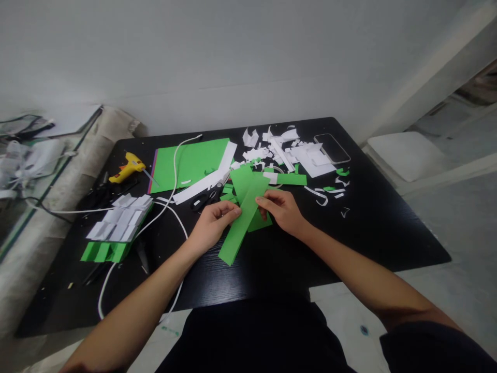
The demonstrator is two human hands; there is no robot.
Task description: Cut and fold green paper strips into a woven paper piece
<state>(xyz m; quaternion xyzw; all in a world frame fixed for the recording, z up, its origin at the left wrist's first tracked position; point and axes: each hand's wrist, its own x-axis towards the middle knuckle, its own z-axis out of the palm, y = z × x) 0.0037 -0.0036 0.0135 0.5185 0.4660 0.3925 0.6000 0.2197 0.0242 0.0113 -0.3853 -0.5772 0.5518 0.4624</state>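
Between my two hands is a long green paper strip point(243, 223), slanting from lower left to upper right above the table. My left hand point(213, 223) pinches its left edge between thumb and fingers. On the opposite edge, my right hand point(281, 211) grips it with the thumb on top. Another green piece point(241, 181) crosses behind the strip; I cannot tell whether the two are joined. Black-handled scissors point(206, 199) lie just beyond my left hand, partly covered by paper. Small green paper pieces point(228, 194) are beside them.
A yellow glue gun point(130, 167) rests at the left, near a green sheet point(190, 163). White and green folded pieces point(120, 220) sit in front of it, with a white cable point(174, 171) looping past. White scraps point(279, 147) and a phone point(332, 148) lie at the back right.
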